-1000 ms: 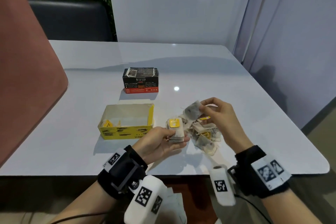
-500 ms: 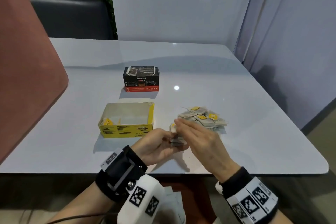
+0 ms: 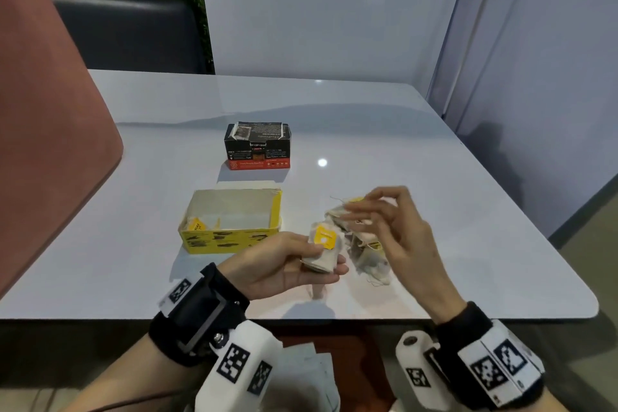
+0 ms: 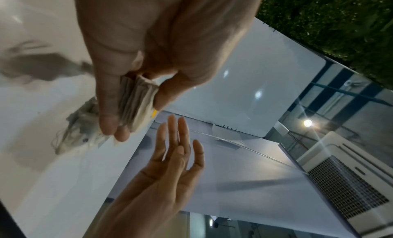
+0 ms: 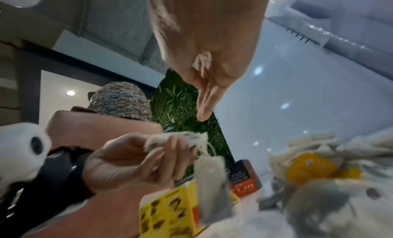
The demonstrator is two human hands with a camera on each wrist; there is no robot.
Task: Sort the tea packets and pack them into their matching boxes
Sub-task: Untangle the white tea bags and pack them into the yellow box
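Beside yellow box (image 3: pixel 230 221): left hand (image 3: pixel 277 264) pinches upright packet stack (image 3: pixel 323 249); right hand (image 3: pixel 394 231) slack.

Glossy white table (image 3: pixel 384 130) with rounded corners, reflecting ceiling lights. On it, an open yellow box (image 3: pixel 230 239) near the front edge, used here as landmark, lid flap folded back. Directly behind the yellow box, well apart, a closed black box with a red base band (image 3: pixel 258 147). To the right of the yellow box, near it, a loose pile of tea packets (image 3: pixel 363 244) with yellow tags, strings trailing onto the tabletop.
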